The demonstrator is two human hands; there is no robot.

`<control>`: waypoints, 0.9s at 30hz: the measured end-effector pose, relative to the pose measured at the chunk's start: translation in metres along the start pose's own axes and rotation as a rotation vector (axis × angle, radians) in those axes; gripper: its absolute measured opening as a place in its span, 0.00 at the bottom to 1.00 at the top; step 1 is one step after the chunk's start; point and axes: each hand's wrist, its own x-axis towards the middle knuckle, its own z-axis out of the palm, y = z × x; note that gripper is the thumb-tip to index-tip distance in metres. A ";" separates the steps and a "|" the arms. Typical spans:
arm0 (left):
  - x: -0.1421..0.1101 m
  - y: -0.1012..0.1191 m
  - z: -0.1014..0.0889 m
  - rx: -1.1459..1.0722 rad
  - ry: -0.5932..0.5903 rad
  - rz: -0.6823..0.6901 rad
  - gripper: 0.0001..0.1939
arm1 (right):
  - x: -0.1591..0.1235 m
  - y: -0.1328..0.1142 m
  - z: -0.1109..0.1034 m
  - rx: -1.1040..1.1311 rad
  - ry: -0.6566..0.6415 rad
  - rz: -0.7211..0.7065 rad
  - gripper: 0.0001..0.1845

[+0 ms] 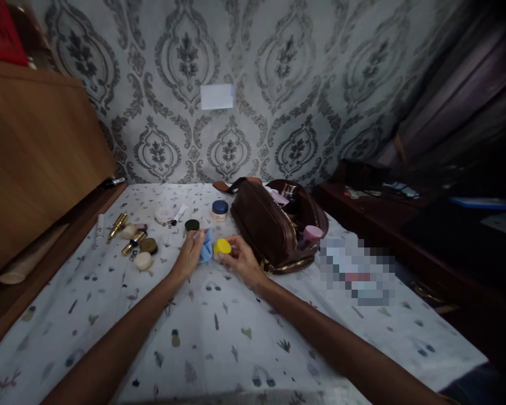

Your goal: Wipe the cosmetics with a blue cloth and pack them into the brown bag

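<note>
In the head view my right hand (241, 260) has its fingers closed around a small yellow-lidded jar (222, 246). Close beside it, my left hand (189, 254) grips a light blue cloth (206, 248), which lies against the left side of the jar. Just behind my left hand is a dark round lid or jar (192, 225). A jar with a blue lid (219, 210) stands farther back. To the right of my right hand sits an unzipped brown leather bag (261, 225), with several items inside and a pink-capped container (312, 233) at its opening.
On the left of the patterned white cloth (219, 337) lie gold tubes (118, 224), a cream-coloured round container (143, 261) and a brown-lidded jar (148, 246). A clear round case (165, 214) lies farther back. A wooden cabinet (37, 157) borders the left; a blurred-out item (358, 275) lies right.
</note>
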 end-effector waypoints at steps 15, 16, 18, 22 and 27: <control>-0.009 -0.015 -0.005 0.324 -0.337 0.391 0.39 | -0.008 0.002 -0.005 -0.184 -0.053 -0.126 0.26; -0.010 -0.015 -0.004 0.349 -0.336 0.395 0.39 | -0.009 0.002 -0.005 -0.205 -0.045 -0.135 0.26; -0.011 -0.016 -0.003 0.414 -0.343 0.406 0.41 | -0.009 0.000 -0.005 -0.230 -0.046 -0.155 0.27; -0.012 -0.015 -0.004 0.599 -0.340 0.418 0.41 | -0.009 -0.001 -0.010 -0.311 0.004 -0.183 0.23; -0.013 -0.009 -0.006 0.817 -0.324 0.370 0.37 | -0.006 -0.001 -0.017 -0.353 0.074 -0.114 0.21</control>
